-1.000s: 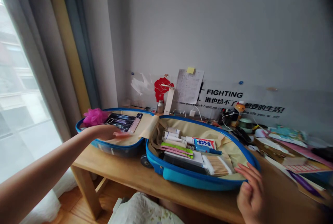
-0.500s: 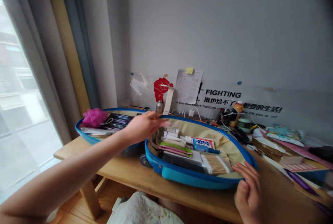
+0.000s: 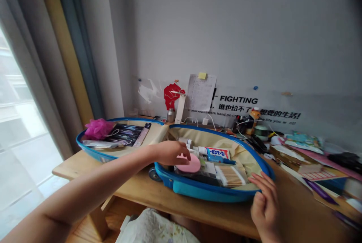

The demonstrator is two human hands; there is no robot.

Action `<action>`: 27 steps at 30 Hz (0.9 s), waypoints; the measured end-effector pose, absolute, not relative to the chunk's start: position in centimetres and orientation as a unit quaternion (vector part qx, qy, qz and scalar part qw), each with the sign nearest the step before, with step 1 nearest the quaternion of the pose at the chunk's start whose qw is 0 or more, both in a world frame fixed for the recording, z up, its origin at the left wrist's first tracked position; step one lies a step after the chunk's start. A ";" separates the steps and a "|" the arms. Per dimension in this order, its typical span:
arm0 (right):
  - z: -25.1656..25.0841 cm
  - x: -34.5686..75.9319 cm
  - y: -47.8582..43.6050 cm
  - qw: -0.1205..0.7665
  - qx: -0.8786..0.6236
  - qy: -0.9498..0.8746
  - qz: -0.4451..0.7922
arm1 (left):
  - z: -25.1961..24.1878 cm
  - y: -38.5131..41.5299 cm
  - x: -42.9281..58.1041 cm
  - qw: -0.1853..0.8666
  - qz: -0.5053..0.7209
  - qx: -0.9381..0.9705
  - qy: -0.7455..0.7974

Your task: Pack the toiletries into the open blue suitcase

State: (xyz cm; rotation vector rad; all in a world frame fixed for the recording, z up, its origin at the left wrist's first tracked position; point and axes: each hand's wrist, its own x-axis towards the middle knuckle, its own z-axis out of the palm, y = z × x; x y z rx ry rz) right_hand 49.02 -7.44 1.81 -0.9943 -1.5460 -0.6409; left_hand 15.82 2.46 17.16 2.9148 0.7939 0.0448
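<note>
A small blue suitcase (image 3: 203, 192) lies open on a wooden desk (image 3: 147, 194). My left hand (image 3: 169, 152) reaches into its right half and is closed on a round pink item (image 3: 189, 164) held over the packed things. That half holds tubes, a blue and white box (image 3: 217, 153), flat packets and a wooden comb (image 3: 230, 175). My right hand (image 3: 264, 199) rests on the case's front right rim, fingers spread. The left half (image 3: 98, 152) holds a pink bath pouf (image 3: 97, 129) and a dark packet (image 3: 126, 134).
Curtains and a bright window stand at the left. The wall behind carries papers, a red cut-out (image 3: 172, 95) and a FIGHTING banner (image 3: 239, 100). Bottles, cables, books and papers crowd the desk's right side (image 3: 308, 160). A patterned cloth (image 3: 155, 228) lies below the desk edge.
My left hand moved from the left half of the case across to the right half, and now has a pink round item in it. The right hand stayed on the rim.
</note>
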 end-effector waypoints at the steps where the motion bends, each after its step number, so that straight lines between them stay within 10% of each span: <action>1: 1.8 49.0 -7.4 0.563 -0.422 -0.656 -0.272 | 17.1 2.8 15.8 0.069 0.027 0.958 0.275; 27: 1.9 49.3 -7.3 0.557 -0.418 -0.659 -0.285 | 12.9 4.2 18.2 0.167 -0.065 0.961 0.210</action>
